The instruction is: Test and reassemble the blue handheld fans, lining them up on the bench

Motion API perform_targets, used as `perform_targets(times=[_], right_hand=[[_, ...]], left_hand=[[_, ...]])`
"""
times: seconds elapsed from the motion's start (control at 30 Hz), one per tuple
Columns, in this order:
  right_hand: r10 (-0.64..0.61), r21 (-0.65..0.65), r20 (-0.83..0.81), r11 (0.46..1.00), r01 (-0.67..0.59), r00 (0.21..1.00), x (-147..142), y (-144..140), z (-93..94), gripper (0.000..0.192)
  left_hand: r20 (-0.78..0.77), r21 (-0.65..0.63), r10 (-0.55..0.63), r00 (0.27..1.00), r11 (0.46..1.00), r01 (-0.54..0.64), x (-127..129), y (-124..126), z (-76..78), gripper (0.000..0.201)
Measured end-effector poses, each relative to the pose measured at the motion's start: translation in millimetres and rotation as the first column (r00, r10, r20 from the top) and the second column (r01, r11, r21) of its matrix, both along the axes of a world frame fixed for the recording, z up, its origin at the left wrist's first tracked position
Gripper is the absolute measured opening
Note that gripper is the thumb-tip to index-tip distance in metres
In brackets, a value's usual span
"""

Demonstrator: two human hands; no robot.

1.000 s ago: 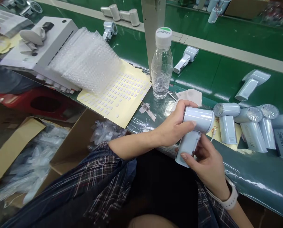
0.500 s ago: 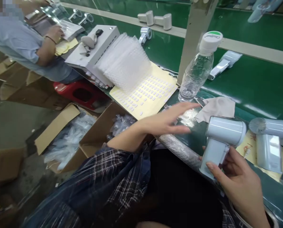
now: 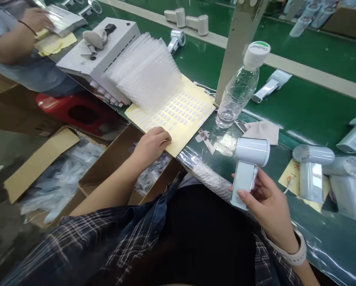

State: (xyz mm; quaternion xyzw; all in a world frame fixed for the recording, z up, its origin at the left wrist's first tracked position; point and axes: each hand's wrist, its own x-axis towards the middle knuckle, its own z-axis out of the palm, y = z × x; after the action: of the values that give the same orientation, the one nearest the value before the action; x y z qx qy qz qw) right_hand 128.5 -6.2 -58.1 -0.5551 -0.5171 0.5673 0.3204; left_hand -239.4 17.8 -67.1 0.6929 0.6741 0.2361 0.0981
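Note:
My right hand (image 3: 265,202) grips the handle of a pale blue handheld fan (image 3: 248,165), held upright over the table's near edge. My left hand (image 3: 152,145) rests with curled fingers on the near corner of a yellow sticker sheet (image 3: 178,115) covered with small white oval stickers. Whether a sticker is pinched between the fingers is hidden. A stack of bubble-wrap bags (image 3: 146,73) lies on the far part of the sheet.
A clear water bottle (image 3: 240,85) stands by a post (image 3: 240,43). A beige cloth (image 3: 263,131) and several more fans (image 3: 313,165) lie on the green belt (image 3: 309,99). Open cardboard boxes (image 3: 58,174) of plastic bags sit at lower left. Another person's arm (image 3: 13,35) works at far left.
My left hand let go of the fan, swept left and came down on the sticker sheet's near corner. My right hand keeps the fan by its handle.

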Motion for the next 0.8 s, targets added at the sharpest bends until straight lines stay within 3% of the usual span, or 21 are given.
perform_targets(times=[0.1,0.17,0.27,0.3,0.37,0.4,0.47,0.53,0.6,0.63,0.7,0.73,0.77,0.8], right_hand=[[-0.029,-0.002,-0.038,1.0,0.029,0.999,2,-6,0.1,0.088],[-0.041,-0.011,-0.054,0.999,0.04,0.998,1,-9,2.4,0.088],[-0.049,-0.024,-0.071,0.999,0.048,0.996,0,-11,8.4,0.089],[-0.046,-0.024,-0.074,0.999,0.044,0.996,0,-12,10.2,0.089],[-0.038,-0.023,-0.072,0.999,0.037,0.997,0,-12,11.8,0.091],[-0.043,-0.025,-0.069,0.999,0.041,0.997,1,-12,11.5,0.092],[-0.074,-0.035,-0.064,0.997,0.072,0.995,3,-13,8.7,0.096],[-0.105,-0.043,-0.058,0.994,0.102,0.993,6,-14,5.3,0.095],[-0.092,-0.035,-0.044,0.995,0.09,0.995,11,-14,3.4,0.092],[-0.07,-0.03,-0.033,0.997,0.069,0.997,13,-14,3.3,0.091],[-0.031,-0.028,-0.017,0.999,0.031,0.999,16,-13,4.0,0.091],[-0.029,-0.032,-0.016,0.999,0.028,0.999,17,-11,4.3,0.093],[-0.036,-0.045,-0.022,0.998,0.035,0.999,18,-10,4.4,0.095],[-0.051,-0.062,-0.03,0.997,0.049,0.998,18,-8,4.2,0.097]], left_hand=[[0.339,0.219,-0.111,0.934,0.975,0.036,30,11,26.8,0.006],[0.539,0.32,-0.311,0.783,0.935,0.15,63,18,40.7,0.005],[0.649,0.376,-0.497,0.577,0.868,0.324,118,23,50.4,0.007],[0.643,0.387,-0.531,0.552,0.847,0.364,134,24,50.2,0.008],[0.599,0.402,-0.553,0.579,0.833,0.38,160,25,43.9,0.006],[0.589,0.394,-0.53,0.61,0.847,0.357,168,26,38.0,0.005],[0.629,0.336,-0.453,0.632,0.891,0.305,174,34,22.7,0.028],[0.693,0.253,-0.358,0.626,0.934,0.253,159,47,8.7,0.052],[0.655,0.223,-0.227,0.721,0.969,0.102,123,63,3.0,0.048],[0.575,0.244,-0.105,0.811,0.968,-0.048,97,70,4.1,0.039],[0.329,0.326,0.219,0.918,0.886,-0.328,37,83,11.7,0.028],[0.195,0.367,0.356,0.914,0.838,-0.404,6,87,16.2,0.027],[0.06,0.381,0.434,0.899,0.822,-0.422,-23,89,19.9,0.029],[-0.072,0.326,0.438,0.896,0.859,-0.394,-49,91,22.2,0.032]])
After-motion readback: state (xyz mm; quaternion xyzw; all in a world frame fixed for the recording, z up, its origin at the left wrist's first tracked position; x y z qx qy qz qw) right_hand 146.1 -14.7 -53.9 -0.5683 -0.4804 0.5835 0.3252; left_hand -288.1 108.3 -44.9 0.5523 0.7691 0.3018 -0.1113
